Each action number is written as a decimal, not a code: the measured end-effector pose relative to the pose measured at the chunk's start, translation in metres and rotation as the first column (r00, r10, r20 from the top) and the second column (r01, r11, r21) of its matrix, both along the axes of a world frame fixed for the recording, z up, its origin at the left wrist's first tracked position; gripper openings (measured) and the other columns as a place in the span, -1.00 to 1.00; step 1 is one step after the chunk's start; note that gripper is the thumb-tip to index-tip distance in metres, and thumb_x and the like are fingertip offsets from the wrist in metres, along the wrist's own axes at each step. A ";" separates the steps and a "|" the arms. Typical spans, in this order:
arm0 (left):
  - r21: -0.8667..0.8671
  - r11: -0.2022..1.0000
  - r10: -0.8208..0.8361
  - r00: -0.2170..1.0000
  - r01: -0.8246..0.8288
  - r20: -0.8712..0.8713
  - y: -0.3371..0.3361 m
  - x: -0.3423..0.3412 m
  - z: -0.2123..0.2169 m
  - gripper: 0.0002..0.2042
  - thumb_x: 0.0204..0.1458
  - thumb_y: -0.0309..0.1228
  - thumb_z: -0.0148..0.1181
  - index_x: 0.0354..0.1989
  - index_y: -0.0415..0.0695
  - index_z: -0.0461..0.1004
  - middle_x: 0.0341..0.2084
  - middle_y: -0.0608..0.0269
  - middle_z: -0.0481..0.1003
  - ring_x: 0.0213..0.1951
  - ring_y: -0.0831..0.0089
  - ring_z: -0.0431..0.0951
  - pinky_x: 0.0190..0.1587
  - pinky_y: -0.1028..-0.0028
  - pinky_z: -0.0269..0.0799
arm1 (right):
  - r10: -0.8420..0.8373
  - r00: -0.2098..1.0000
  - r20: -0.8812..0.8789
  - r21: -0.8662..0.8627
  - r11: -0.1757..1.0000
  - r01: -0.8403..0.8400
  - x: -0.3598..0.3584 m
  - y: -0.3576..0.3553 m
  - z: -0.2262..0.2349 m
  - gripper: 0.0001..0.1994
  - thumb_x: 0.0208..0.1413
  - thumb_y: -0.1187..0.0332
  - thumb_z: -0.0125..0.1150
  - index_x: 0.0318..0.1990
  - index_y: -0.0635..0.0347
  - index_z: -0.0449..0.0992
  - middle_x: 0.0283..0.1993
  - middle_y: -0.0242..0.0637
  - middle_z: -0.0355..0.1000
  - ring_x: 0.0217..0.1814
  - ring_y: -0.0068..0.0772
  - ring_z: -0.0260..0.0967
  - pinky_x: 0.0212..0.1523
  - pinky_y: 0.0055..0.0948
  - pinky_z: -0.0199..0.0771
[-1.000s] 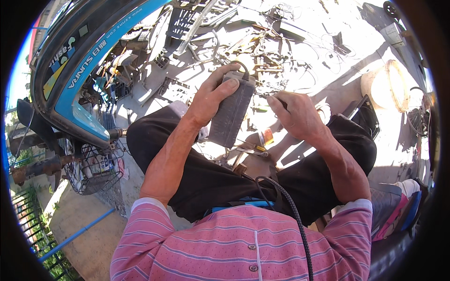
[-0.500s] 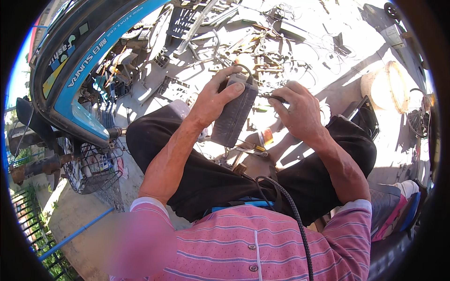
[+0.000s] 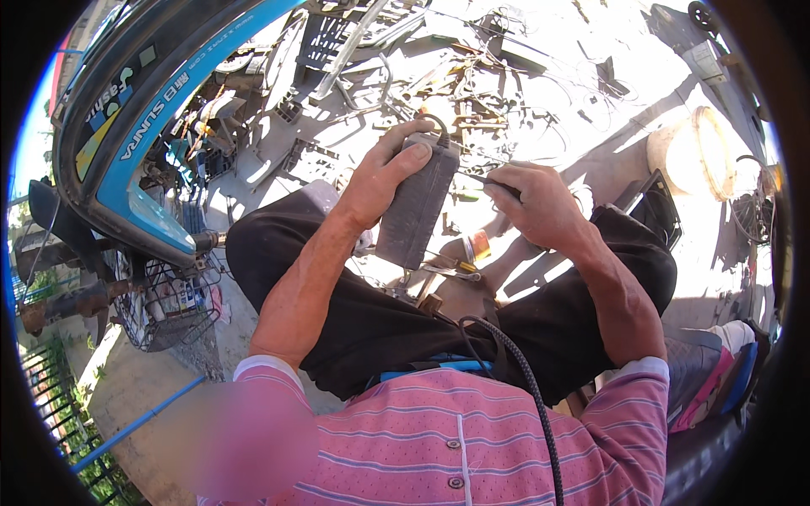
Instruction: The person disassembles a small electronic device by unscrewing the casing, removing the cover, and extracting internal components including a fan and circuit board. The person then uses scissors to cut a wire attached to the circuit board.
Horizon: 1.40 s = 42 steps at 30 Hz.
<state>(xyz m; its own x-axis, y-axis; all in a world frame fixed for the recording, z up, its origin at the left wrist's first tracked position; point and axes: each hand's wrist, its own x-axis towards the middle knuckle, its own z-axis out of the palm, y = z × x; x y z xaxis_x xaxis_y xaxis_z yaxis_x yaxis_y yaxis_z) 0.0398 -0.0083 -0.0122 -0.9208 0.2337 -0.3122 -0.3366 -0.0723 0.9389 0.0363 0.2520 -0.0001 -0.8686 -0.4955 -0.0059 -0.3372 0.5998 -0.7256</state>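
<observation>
My left hand [image 3: 375, 184] grips a dusty black box-shaped charger [image 3: 416, 207], fingers at its far end and thumb on the top face. The charger is held tilted above the ground between my knees. A short black cable [image 3: 441, 126] curls out of its far end. To the right, my right hand [image 3: 544, 207] is closed on a thin dark screwdriver-like tool [image 3: 483, 178], which points left at the charger's side. Whether its tip touches the casing I cannot make out. Much of the tool is hidden in my fist.
Beyond my hands, scrap metal and wires [image 3: 472, 80] litter the sunlit ground. A blue-and-black scooter panel [image 3: 143, 177] arches at left above a wire basket [image 3: 164, 308]. At right lies a pale bucket [image 3: 688, 156]. A yellow-handled tool [image 3: 460, 271] and an orange-labelled can [image 3: 477, 245] lie below.
The charger has rolled slightly in my left hand, showing more of its broad face. My right hand has turned a little, and the thin tool now shows more plainly toward the charger.
</observation>
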 end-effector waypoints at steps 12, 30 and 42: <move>0.000 1.000 -0.008 1.000 0.008 0.001 0.003 -0.003 0.002 -0.47 0.22 -0.16 0.20 0.29 -0.15 0.34 -0.06 0.13 0.49 -0.10 0.51 0.49 -0.04 0.51 0.44 | -0.114 0.936 0.332 0.042 0.993 0.106 -0.004 -0.006 0.007 -0.68 0.26 0.22 0.14 -0.31 0.35 0.59 -0.35 -0.03 0.53 -0.30 0.08 0.49 -0.20 -0.08 0.47; -0.034 0.999 -0.004 1.000 0.004 -0.002 0.003 -0.003 0.003 -0.44 0.20 -0.17 0.23 0.31 -0.16 0.33 -0.08 0.09 0.50 -0.09 0.47 0.49 -0.01 0.49 0.43 | -0.055 0.995 0.086 0.011 0.998 0.055 -0.001 -0.007 -0.004 -0.77 0.25 0.28 0.16 -0.32 0.28 0.60 -0.29 -0.06 0.51 -0.23 0.06 0.48 -0.13 -0.06 0.45; -0.075 0.997 -0.029 0.999 0.027 -0.029 0.007 -0.001 0.000 -0.44 0.18 -0.14 0.23 0.29 -0.16 0.34 -0.08 0.09 0.50 -0.09 0.44 0.50 -0.02 0.46 0.44 | -0.093 0.996 0.004 0.038 0.995 0.093 0.006 -0.008 -0.004 -0.82 0.17 0.30 0.25 -0.22 0.24 0.59 -0.23 -0.10 0.49 -0.16 -0.03 0.49 -0.10 -0.13 0.47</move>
